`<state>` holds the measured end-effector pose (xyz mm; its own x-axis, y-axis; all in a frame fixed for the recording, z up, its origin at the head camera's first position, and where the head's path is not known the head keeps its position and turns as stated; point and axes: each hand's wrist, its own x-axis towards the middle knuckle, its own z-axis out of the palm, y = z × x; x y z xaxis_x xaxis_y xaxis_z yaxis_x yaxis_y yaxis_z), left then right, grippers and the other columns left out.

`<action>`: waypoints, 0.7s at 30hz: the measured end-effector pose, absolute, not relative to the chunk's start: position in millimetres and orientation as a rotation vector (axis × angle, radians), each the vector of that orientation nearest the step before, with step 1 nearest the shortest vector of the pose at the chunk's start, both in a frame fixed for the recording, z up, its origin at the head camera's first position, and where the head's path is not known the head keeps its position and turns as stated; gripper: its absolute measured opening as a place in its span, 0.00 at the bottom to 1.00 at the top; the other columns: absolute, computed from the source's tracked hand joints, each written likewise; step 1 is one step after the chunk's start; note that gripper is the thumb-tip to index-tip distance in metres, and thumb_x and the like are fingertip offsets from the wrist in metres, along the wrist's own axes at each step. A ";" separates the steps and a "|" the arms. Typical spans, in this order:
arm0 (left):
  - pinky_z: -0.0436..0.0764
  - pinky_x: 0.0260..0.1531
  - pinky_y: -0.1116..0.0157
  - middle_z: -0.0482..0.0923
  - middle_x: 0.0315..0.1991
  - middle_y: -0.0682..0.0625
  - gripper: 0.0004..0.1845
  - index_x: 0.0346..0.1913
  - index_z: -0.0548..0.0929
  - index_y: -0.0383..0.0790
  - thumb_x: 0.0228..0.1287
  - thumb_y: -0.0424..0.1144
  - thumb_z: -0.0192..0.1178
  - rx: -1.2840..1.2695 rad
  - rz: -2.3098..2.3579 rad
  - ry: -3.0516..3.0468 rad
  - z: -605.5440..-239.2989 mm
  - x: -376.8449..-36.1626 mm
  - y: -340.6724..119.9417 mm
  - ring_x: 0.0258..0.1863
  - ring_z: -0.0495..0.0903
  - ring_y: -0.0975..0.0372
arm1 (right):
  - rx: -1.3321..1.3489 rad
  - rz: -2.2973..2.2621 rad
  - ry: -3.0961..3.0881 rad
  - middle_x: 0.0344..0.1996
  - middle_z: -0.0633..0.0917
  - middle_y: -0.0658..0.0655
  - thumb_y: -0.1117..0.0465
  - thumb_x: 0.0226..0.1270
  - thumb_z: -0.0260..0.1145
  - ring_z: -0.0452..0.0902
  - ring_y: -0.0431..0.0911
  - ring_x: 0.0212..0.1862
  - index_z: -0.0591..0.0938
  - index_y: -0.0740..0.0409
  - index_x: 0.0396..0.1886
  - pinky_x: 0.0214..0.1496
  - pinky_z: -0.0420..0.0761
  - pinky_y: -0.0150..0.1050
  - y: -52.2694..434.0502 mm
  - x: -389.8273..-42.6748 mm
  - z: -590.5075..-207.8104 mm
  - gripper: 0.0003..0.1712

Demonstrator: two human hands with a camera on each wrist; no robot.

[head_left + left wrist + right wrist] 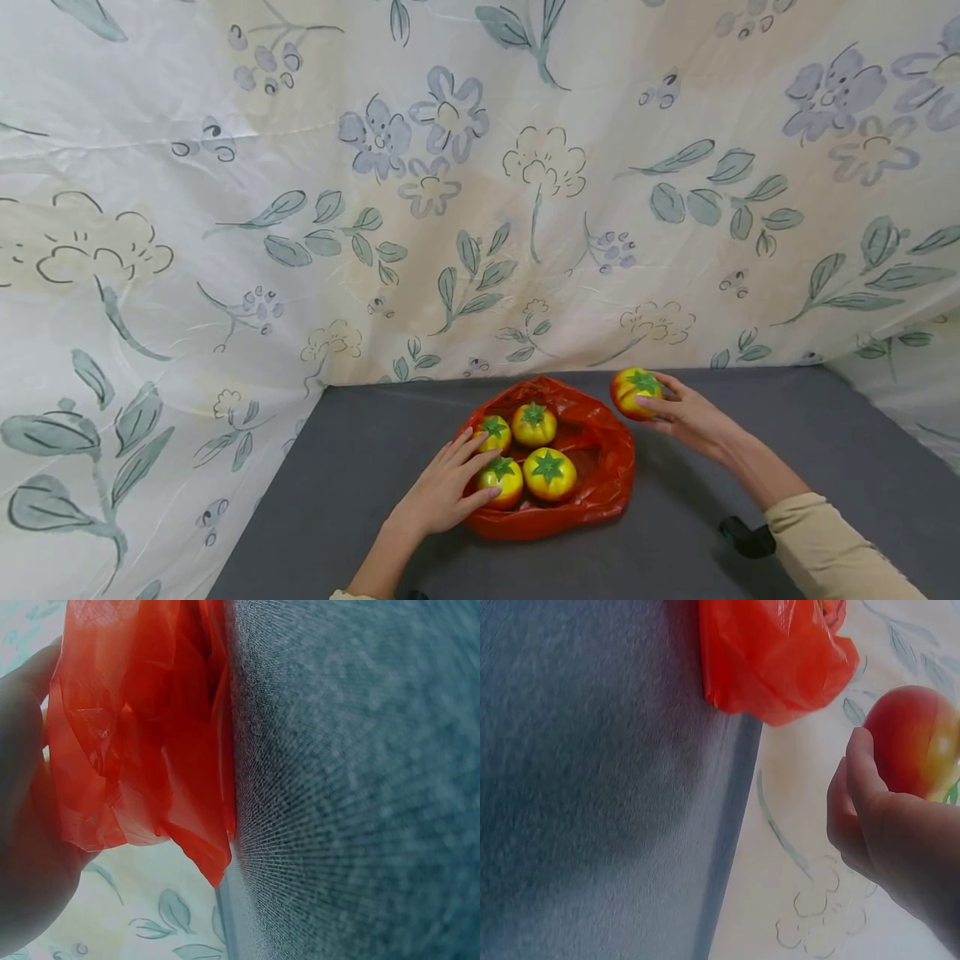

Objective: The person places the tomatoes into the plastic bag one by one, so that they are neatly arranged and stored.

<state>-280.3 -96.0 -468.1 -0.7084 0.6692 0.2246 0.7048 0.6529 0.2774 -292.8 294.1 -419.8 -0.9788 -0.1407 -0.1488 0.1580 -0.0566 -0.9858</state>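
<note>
Up off the table, to the right of a red plastic bag [613, 467], my right hand [693, 417] grips a red-and-yellow tomato [636, 393] with a green star-shaped top. The right wrist view shows the fingers curled around the tomato [911, 739], well apart from the bag [772, 660]. The bag stands wide-mouthed on the table, with several similar tomatoes [550, 475] inside. My left hand [442, 492] lies over the bag's left rim, fingers spread across the two left tomatoes [501, 482]. In the left wrist view, the bag [142, 750] hides most of its fingers.
The dark grey table [337, 467] carries the bag and ends at a floral cloth [480, 208] that hangs behind and along the sides. A small black object [747, 537] shows by the right sleeve [832, 542].
</note>
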 end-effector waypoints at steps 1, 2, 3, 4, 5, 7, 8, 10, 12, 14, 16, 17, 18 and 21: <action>0.54 0.66 0.46 0.58 0.71 0.47 0.31 0.69 0.69 0.48 0.69 0.60 0.48 -1.155 -0.527 -2.759 -468.0 -280.4 -96.0 0.72 0.49 0.51 | 0.006 -2.146 1.996 0.65 0.51 0.70 0.59 0.70 0.61 0.71 0.48 0.50 0.36 0.60 0.75 0.56 0.74 0.45 292.7 -292.7 -419.5 0.50; 0.54 0.65 0.46 0.58 0.71 0.47 0.31 0.69 0.69 0.48 0.69 0.60 0.48 -1.156 -0.526 -2.756 -468.1 -280.6 -95.9 0.72 0.49 0.51 | -0.006 -2.142 1.994 0.65 0.51 0.70 0.59 0.70 0.61 0.71 0.48 0.50 0.36 0.60 0.75 0.58 0.73 0.46 291.2 -292.6 -419.4 0.50; 0.54 0.65 0.46 0.58 0.71 0.47 0.31 0.69 0.69 0.48 0.69 0.60 0.49 -1.157 -0.525 -2.754 -468.2 -280.7 -95.9 0.72 0.49 0.51 | -0.010 -2.139 1.989 0.65 0.51 0.69 0.59 0.70 0.61 0.71 0.48 0.50 0.36 0.60 0.75 0.59 0.72 0.47 289.5 -292.7 -419.2 0.50; 0.54 0.66 0.46 0.58 0.71 0.47 0.31 0.69 0.69 0.48 0.69 0.60 0.49 -1.158 -0.524 -2.752 -468.3 -280.7 -95.9 0.72 0.49 0.51 | -0.009 -2.136 1.988 0.65 0.52 0.69 0.58 0.70 0.62 0.71 0.48 0.50 0.37 0.60 0.75 0.60 0.72 0.47 287.5 -292.9 -419.2 0.50; 0.54 0.66 0.46 0.58 0.71 0.47 0.31 0.69 0.69 0.48 0.69 0.60 0.49 -1.157 -0.524 -2.751 -468.4 -280.7 -95.8 0.72 0.49 0.51 | -0.010 -2.133 1.986 0.65 0.52 0.69 0.58 0.70 0.62 0.71 0.48 0.50 0.37 0.60 0.75 0.60 0.71 0.48 285.5 -293.3 -419.3 0.50; 0.54 0.66 0.47 0.58 0.71 0.47 0.31 0.69 0.69 0.49 0.69 0.60 0.49 -1.156 -0.523 -2.748 -468.7 -280.9 -95.7 0.72 0.49 0.51 | -0.007 -2.129 1.980 0.65 0.52 0.69 0.58 0.69 0.62 0.72 0.48 0.50 0.37 0.60 0.75 0.60 0.71 0.48 280.9 -293.8 -419.7 0.50; 0.54 0.66 0.47 0.58 0.71 0.47 0.31 0.69 0.69 0.49 0.69 0.60 0.49 -1.155 -0.522 -2.748 -468.7 -280.9 -95.7 0.72 0.49 0.51 | -0.006 -2.123 1.982 0.65 0.53 0.69 0.58 0.69 0.62 0.72 0.48 0.50 0.38 0.60 0.75 0.59 0.72 0.47 278.4 -294.0 -420.0 0.50; 0.54 0.66 0.47 0.58 0.71 0.47 0.31 0.69 0.69 0.49 0.69 0.60 0.49 -1.153 -0.521 -2.746 -468.7 -280.8 -95.7 0.72 0.49 0.52 | -0.011 -2.115 1.985 0.64 0.54 0.70 0.58 0.69 0.63 0.73 0.49 0.49 0.38 0.60 0.75 0.57 0.74 0.45 273.5 -293.9 -420.4 0.50; 0.54 0.66 0.47 0.58 0.72 0.47 0.31 0.69 0.69 0.50 0.69 0.60 0.48 -1.152 -0.524 -2.745 -468.7 -280.7 -95.8 0.72 0.49 0.52 | -0.025 -2.105 1.987 0.64 0.55 0.69 0.59 0.69 0.63 0.73 0.49 0.49 0.39 0.59 0.75 0.55 0.76 0.44 269.2 -293.2 -420.6 0.50; 0.54 0.66 0.47 0.58 0.71 0.47 0.31 0.69 0.69 0.50 0.69 0.60 0.48 -1.155 -0.524 -2.741 -468.8 -280.6 -95.9 0.72 0.49 0.52 | -0.047 -2.090 1.996 0.64 0.56 0.69 0.58 0.69 0.63 0.73 0.49 0.49 0.40 0.59 0.75 0.54 0.77 0.42 265.7 -292.3 -420.6 0.49; 0.54 0.65 0.46 0.58 0.71 0.47 0.31 0.69 0.69 0.49 0.69 0.60 0.48 -1.161 -0.532 -2.733 -468.9 -280.7 -96.0 0.72 0.50 0.51 | -0.069 -2.078 2.000 0.63 0.57 0.69 0.58 0.69 0.63 0.73 0.49 0.49 0.41 0.58 0.75 0.54 0.77 0.42 262.5 -291.7 -420.5 0.48; 0.55 0.65 0.45 0.58 0.71 0.46 0.31 0.69 0.69 0.48 0.69 0.60 0.48 -1.165 -0.535 -2.726 -468.9 -280.7 -96.1 0.72 0.50 0.51 | -0.077 -2.073 2.000 0.63 0.57 0.68 0.58 0.69 0.63 0.73 0.49 0.49 0.42 0.58 0.75 0.54 0.76 0.43 260.9 -291.4 -420.5 0.48; 0.55 0.65 0.45 0.58 0.71 0.46 0.31 0.69 0.69 0.48 0.69 0.60 0.48 -1.169 -0.537 -2.719 -468.9 -280.7 -96.1 0.72 0.50 0.50 | -0.084 -2.069 1.998 0.63 0.57 0.68 0.58 0.68 0.63 0.73 0.49 0.50 0.43 0.58 0.74 0.55 0.76 0.43 259.1 -291.1 -420.4 0.47; 0.56 0.64 0.45 0.59 0.71 0.45 0.31 0.68 0.70 0.47 0.69 0.59 0.49 -1.175 -0.543 -2.706 -468.9 -280.8 -96.2 0.71 0.51 0.49 | -0.092 -2.056 1.987 0.64 0.57 0.69 0.58 0.68 0.64 0.72 0.50 0.51 0.44 0.58 0.74 0.56 0.75 0.45 253.8 -290.2 -420.7 0.47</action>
